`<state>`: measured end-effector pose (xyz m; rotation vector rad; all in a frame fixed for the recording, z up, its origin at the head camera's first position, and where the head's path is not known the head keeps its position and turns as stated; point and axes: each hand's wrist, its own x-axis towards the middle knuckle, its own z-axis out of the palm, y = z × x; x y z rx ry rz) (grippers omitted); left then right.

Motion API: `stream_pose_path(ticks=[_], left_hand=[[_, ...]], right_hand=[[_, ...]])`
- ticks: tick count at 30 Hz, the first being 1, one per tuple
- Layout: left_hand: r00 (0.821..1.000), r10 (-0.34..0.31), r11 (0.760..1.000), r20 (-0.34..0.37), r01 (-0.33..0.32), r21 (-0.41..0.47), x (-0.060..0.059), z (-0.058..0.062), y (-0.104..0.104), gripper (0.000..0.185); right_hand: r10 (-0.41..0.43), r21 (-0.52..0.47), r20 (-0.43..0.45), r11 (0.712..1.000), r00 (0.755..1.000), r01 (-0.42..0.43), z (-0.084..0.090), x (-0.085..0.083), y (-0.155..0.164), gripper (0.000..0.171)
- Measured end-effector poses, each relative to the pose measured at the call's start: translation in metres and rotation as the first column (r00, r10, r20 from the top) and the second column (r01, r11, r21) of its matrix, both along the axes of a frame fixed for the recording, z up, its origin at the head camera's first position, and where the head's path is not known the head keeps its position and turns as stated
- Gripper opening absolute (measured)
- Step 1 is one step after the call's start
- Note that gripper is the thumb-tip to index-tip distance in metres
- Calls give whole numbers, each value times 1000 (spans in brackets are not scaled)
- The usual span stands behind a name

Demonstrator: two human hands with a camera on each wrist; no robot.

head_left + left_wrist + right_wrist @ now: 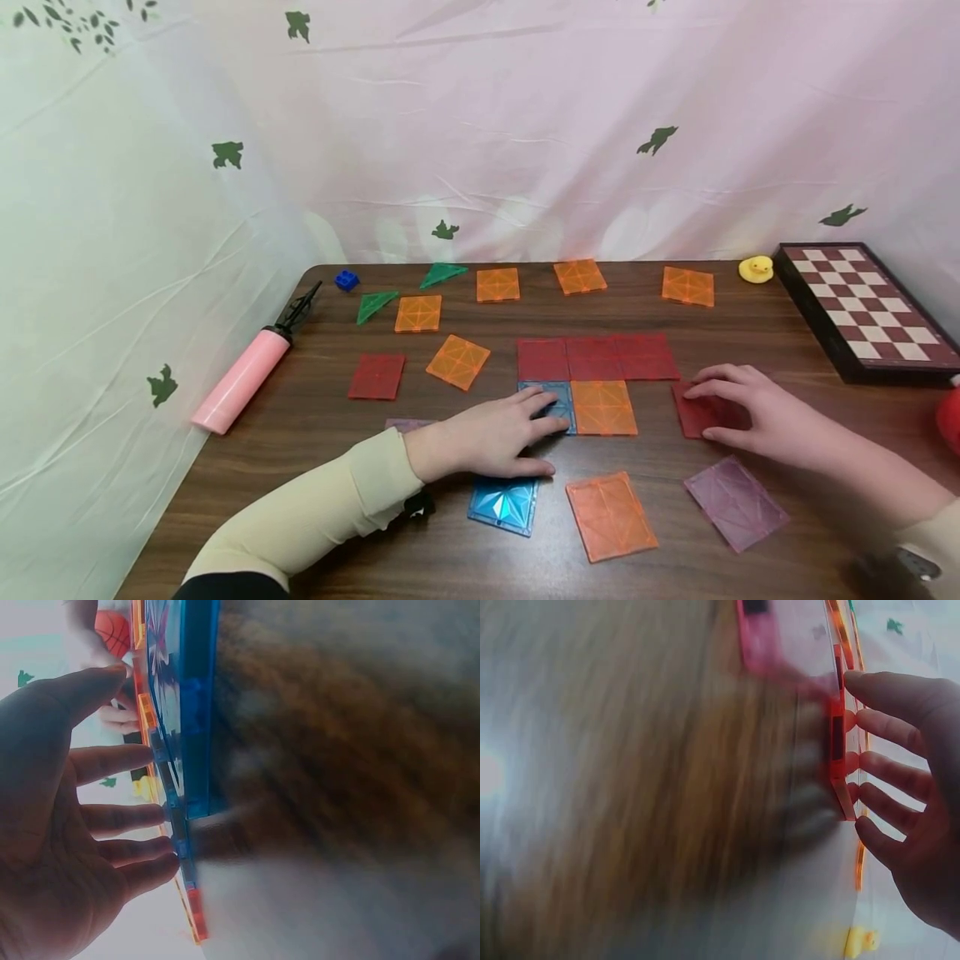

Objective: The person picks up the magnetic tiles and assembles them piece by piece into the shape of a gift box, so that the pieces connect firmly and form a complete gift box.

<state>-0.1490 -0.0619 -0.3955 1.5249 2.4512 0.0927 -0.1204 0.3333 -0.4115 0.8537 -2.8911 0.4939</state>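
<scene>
While left fingers [543,410] press flat on blue tile [552,403], right fingers [712,390] rest straight on red tile [701,413].

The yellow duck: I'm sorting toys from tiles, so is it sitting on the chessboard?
No, the yellow duck sits on the table just left of the chessboard, not on it.

I see a dark wood-grain tabletop [315,533] backed by a creased pale curtain [525,125] printed with green leaves, evenly lit.
</scene>
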Motion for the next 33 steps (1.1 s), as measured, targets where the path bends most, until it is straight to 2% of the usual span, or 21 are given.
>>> stream_pose_path(ticks=[7, 15, 17, 20, 23, 25, 28, 31, 33], left_hand=[[1000, 11, 1000, -4, -11, -4, 0, 1, -1, 67], [1000, 19, 1000, 5, -19, 4, 0, -1, 0, 67], [1000, 16, 1000, 16, -17, 21, -1, -2, -1, 66], [999, 24, 997, 38, -27, 71, -6, 1, -6, 64], [995, 84, 985, 58, -92, 143, -16, 8, -18, 61], [985, 160, 968, 71, -170, 184, -24, 15, -30, 60], [951, 297, 928, 83, -308, 210, -36, 21, -52, 59], [911, 403, 892, 84, -412, 185, -44, 18, -75, 59], [897, 432, 883, 96, -442, 155, -46, 12, -88, 61]], right_hand=[[118, -15, -31, 993, 993, -118, 2, -7, -29, 52], [144, -33, -23, 989, 989, -145, -1, -13, -49, 52], [135, -44, 7, 990, 991, -135, -1, -13, -50, 57], [118, -47, 99, 992, 988, -114, 0, -16, -52, 70], [104, -32, 182, 994, 978, -100, -1, -20, -54, 79], [103, -28, 204, 995, 974, -99, -3, -21, -55, 80], [100, -32, 203, 995, 974, -96, -6, -21, -57, 78], [96, -36, 193, 995, 977, -91, -7, -21, -59, 77], [90, -32, 188, 996, 978, -86, -7, -21, -60, 76]])
